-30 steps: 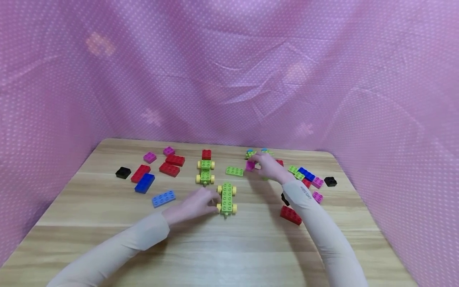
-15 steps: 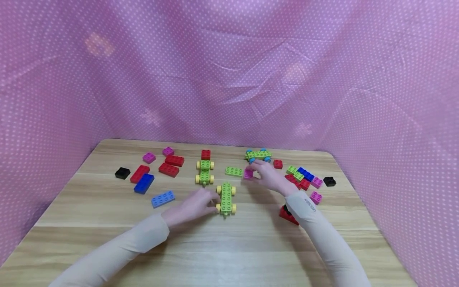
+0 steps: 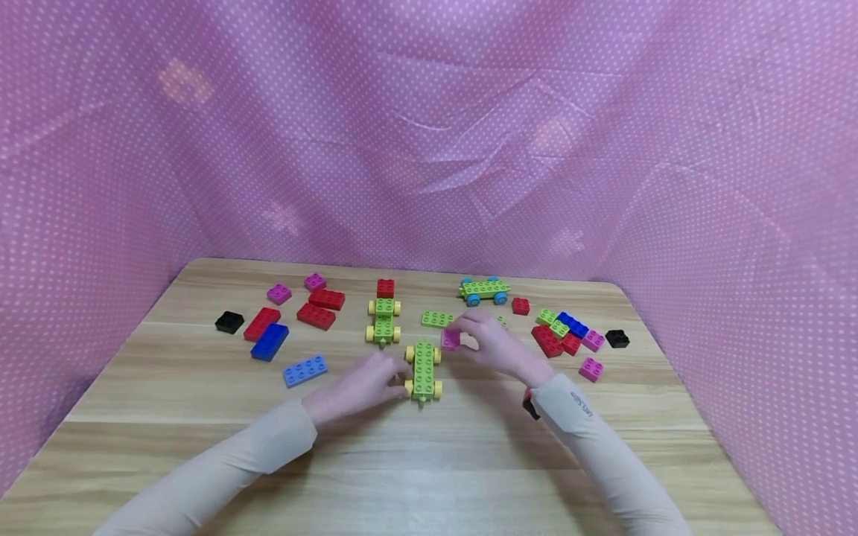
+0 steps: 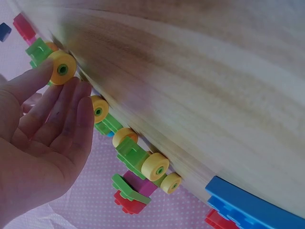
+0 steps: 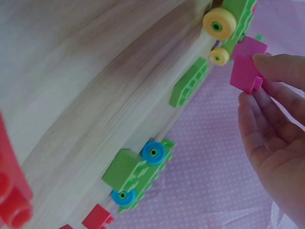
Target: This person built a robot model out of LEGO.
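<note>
My left hand (image 3: pixel 365 383) holds a lime-green toy car base with yellow wheels (image 3: pixel 424 372) by its left side, thumb and fingertips at a rear wheel (image 4: pixel 63 68). The base stands lengthwise on the table, studs up. Between thumb and fingers, my right hand (image 3: pixel 489 342) pinches a magenta brick (image 3: pixel 450 339), just beyond the base's far right wheel. In the right wrist view that brick (image 5: pixel 245 67) is tilted, its smooth sides showing. A flat lime-green brick (image 3: pixel 437 319) lies just behind, partly overlapped by the right hand.
Another yellow-wheeled car (image 3: pixel 383 321) stands behind the left hand, a red brick (image 3: pixel 385 288) at its far end. A blue-wheeled car base (image 3: pixel 484 290) is at the back. Loose bricks lie left, including a light blue one (image 3: pixel 305 371), and right, including a dark blue one (image 3: pixel 573 325).
My right hand has brought the magenta brick left and nearer, from beside the blue-wheeled car base to the yellow-wheeled base. My left hand has stayed in place on that base.
</note>
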Demonstrator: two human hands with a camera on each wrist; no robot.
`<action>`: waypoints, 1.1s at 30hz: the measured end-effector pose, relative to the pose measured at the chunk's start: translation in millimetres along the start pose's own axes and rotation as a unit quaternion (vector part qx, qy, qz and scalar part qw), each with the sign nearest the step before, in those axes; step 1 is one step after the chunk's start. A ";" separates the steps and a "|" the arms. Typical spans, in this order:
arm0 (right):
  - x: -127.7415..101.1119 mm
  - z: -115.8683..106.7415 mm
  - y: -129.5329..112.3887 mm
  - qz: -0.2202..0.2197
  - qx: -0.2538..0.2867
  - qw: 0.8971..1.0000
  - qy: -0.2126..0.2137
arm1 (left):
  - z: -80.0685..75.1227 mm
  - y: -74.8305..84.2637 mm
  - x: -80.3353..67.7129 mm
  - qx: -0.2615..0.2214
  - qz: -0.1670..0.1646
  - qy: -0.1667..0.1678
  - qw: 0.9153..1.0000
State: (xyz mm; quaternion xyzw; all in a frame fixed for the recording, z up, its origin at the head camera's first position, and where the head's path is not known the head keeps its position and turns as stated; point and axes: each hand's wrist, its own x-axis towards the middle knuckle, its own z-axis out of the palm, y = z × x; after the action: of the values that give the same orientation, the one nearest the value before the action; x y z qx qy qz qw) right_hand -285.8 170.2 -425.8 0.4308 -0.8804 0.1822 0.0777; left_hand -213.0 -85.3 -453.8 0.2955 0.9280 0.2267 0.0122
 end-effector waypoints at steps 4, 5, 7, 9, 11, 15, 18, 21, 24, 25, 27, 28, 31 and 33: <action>0.8 0.9 -6.3 -0.021 -0.008 1.000 0.008 | -1.6 0.5 0.0 -0.005 -0.004 -0.003 1.000; 1.0 1.3 -7.8 -0.024 -0.006 1.000 0.009 | -1.8 0.6 0.0 -0.007 -0.004 -0.004 1.000; 1.7 2.7 -10.3 -0.029 -0.004 1.000 0.008 | -2.1 0.4 0.1 -0.004 -0.001 -0.003 1.000; 2.7 5.0 -12.4 -0.036 -0.002 0.999 0.011 | -1.7 -0.2 0.5 -0.002 0.004 -0.002 1.000; 3.3 7.3 -13.7 -0.041 0.001 0.999 0.013 | -1.4 -0.5 0.6 -0.001 0.007 0.000 1.000; 4.1 12.0 -14.4 -0.047 0.007 0.999 0.016 | -0.6 -0.6 0.8 -0.002 0.004 0.001 1.000; 4.7 14.8 -14.2 -0.051 0.010 0.998 0.020 | -0.5 -0.1 0.8 -0.001 -0.003 0.000 1.000; 5.4 16.4 -15.4 -0.056 0.010 0.998 0.024 | -0.6 0.4 0.7 0.000 -0.008 -0.004 1.000; 5.5 17.3 -17.4 -0.056 0.010 0.998 0.024 | -1.0 1.2 0.6 -0.001 -0.013 -0.008 1.000; 5.6 17.7 -18.0 -0.058 0.010 0.998 0.024 | -1.2 1.4 0.5 -0.002 -0.014 -0.010 1.000; 5.6 18.6 -18.9 -0.059 0.012 0.998 0.022 | -1.5 1.7 0.4 -0.003 -0.017 -0.013 1.000; 5.7 19.2 -19.1 -0.058 0.013 0.998 0.019 | -1.5 1.8 0.4 -0.002 -0.017 -0.014 1.000; 6.5 20.9 -19.7 -0.050 0.018 0.999 0.009 | -1.5 1.8 0.2 -0.001 -0.015 -0.014 1.000; 7.0 21.5 -20.2 -0.043 0.021 0.999 0.002 | -1.5 1.4 0.1 0.000 -0.012 -0.011 1.000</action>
State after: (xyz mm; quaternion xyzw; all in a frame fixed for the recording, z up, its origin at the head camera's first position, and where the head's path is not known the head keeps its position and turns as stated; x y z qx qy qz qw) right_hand -273.8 145.4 -438.4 0.4696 -0.8569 0.1976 0.0784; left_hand -212.5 -84.8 -451.8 0.2872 0.9312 0.2232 0.0249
